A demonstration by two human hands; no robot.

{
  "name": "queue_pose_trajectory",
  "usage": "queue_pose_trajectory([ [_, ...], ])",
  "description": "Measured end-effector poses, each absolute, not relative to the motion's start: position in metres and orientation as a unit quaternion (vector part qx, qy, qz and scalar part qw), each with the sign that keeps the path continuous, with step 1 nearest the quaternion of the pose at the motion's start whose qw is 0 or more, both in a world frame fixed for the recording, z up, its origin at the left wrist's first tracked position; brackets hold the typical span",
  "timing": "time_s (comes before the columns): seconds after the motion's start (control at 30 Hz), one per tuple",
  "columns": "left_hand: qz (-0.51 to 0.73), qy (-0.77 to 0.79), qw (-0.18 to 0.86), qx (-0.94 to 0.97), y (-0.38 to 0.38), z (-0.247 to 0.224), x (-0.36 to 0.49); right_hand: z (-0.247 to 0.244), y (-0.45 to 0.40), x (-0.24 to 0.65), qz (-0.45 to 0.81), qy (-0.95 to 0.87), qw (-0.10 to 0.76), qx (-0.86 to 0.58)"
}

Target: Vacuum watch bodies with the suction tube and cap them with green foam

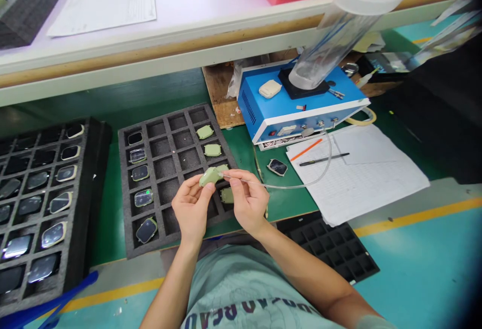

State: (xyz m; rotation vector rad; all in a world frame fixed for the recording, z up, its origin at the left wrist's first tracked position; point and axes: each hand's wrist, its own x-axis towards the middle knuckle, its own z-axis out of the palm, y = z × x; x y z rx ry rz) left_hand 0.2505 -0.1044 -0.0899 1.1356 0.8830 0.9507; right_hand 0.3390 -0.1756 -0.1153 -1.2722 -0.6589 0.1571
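Bench work seen from the head camera, looking down at two bare hands at lower centre. The left hand (pixel 192 208) cradles a pale green moulded piece (pixel 211 176), pinching it between thumb and curled fingers. The right hand (pixel 248 201) pinches a thin clear tube (pixel 297 186) between thumb and forefinger, close to its end, and the tip meets the edge of the piece. The tube loops back to a blue bench unit (pixel 250 103) at upper centre.

Technique shown: the hands work close together, fingertips near the contact point, so that the short free end of the tube stays controlled.

The piece is held just above a grey foam tray (pixel 126 178) with square cells. Similar green pieces (pixel 204 131) lie in its right cells, and dark-faced rounded units (pixel 146 230) lie in its left column. A larger black foam tray (pixel 90 193) stands at far left. At right lie ruled paper sheets (pixel 376 183), an orange pen (pixel 306 149) and a black pen (pixel 324 159). A clear acrylic cylinder (pixel 339 32) stands on the blue unit.

Labels: no brand can be read on the unit. The sheets' markings are too small to read, and the pale teal shirt's (pixel 241 279) lettering at the bottom edge appears inverted and cut off.
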Motion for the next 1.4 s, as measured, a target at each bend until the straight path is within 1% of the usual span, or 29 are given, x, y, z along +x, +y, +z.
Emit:
queue_pose_trajectory([
  [0.5, 0.420, 0.391, 0.638, 0.513, -0.1040, -0.0921, 0.2501, -0.1168, -0.1747, 0.3385, 0.080, -0.301, 0.764, -0.565],
  [0.8, 0.419, 0.391, 0.622, 0.534, -0.1014, -0.0915, 0.2497, -0.1114, -0.1707, 0.3391, 0.067, -0.304, 0.757, -0.575],
  [1.4, 0.428, 0.377, 0.628, 0.530, -0.0985, -0.0908, 0.2517, -0.1082, -0.1676, 0.3408, 0.058, -0.312, 0.767, -0.557],
])
